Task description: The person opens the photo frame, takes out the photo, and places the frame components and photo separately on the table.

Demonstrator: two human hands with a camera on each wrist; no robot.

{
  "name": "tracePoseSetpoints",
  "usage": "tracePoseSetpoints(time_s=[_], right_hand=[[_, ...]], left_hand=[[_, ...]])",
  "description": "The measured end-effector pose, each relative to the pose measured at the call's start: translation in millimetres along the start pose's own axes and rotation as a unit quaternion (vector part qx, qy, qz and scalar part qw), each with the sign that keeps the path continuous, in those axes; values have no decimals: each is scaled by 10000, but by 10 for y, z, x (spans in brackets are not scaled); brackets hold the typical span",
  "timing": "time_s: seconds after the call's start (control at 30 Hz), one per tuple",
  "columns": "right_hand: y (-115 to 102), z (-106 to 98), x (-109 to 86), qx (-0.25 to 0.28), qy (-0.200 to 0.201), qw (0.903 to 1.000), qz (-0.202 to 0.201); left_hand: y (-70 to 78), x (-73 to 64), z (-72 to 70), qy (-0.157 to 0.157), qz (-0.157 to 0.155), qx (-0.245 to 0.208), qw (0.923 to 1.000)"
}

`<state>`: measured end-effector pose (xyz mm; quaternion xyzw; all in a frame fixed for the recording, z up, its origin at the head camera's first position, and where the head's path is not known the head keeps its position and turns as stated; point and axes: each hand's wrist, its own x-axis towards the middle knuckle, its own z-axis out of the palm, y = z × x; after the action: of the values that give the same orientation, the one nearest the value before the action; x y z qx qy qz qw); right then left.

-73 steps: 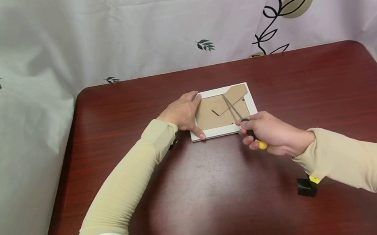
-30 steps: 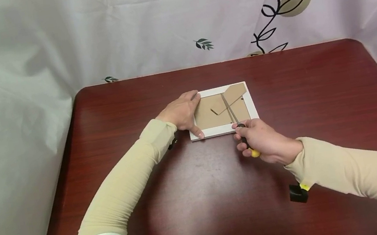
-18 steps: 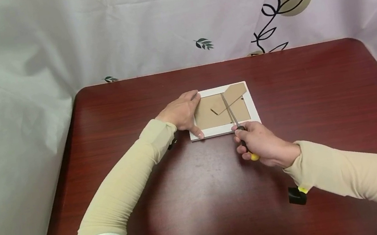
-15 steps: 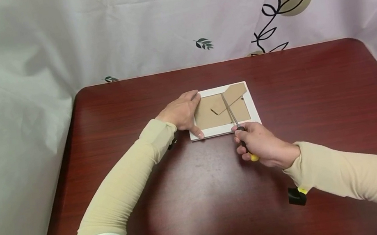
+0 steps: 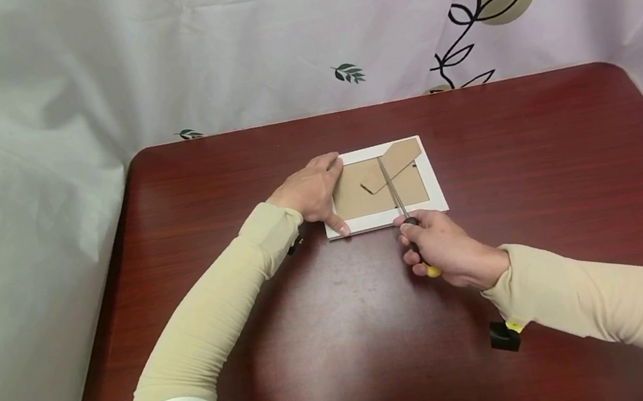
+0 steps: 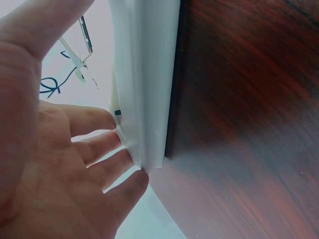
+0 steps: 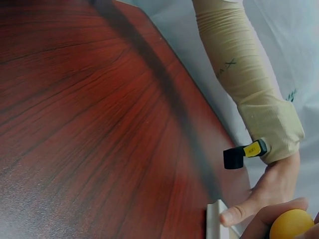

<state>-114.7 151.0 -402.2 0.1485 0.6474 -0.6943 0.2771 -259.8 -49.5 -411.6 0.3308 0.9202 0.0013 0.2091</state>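
A white picture frame [image 5: 433, 183] lies face down on the table, its brown backing board [image 5: 353, 199] upward. An angled stand flap [image 5: 402, 157] crosses the board's far right part. My left hand [image 5: 309, 192] rests on the frame's left side, thumb at the near corner and fingers toward the far one. My right hand [image 5: 446, 243] grips a screwdriver [image 5: 395, 191] by its black and yellow handle, near the frame's front edge. The shaft reaches over the backing toward the flap; whether its tip touches is too small to tell. In the right wrist view the yellow handle end [image 7: 291, 224] shows.
The dark red wooden table [image 5: 324, 370] spreads around the frame. Behind and beside it hangs a pale curtain [image 5: 269, 39] with leaf prints. A black wrist camera [image 5: 504, 336] hangs under the right sleeve.
Over the last seconds my right hand has shifted left and toward me, turning the screwdriver more upright in the head view. My left hand and the frame stay almost in place.
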Motion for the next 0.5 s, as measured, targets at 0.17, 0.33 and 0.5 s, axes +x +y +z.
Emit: tracePoseSetpoints(time_s=[0.17, 0.33, 0.5], right_hand=[[2, -3, 6, -57, 31, 10000, 2], [5, 5, 8, -34, 35, 10000, 3], [15, 17, 10, -3, 34, 10000, -11]], left_hand=[[3, -2, -3, -25, 0, -32, 10000], [-6, 3, 13, -37, 16, -62, 10000], [-13, 1, 16, -1, 55, -70, 10000]])
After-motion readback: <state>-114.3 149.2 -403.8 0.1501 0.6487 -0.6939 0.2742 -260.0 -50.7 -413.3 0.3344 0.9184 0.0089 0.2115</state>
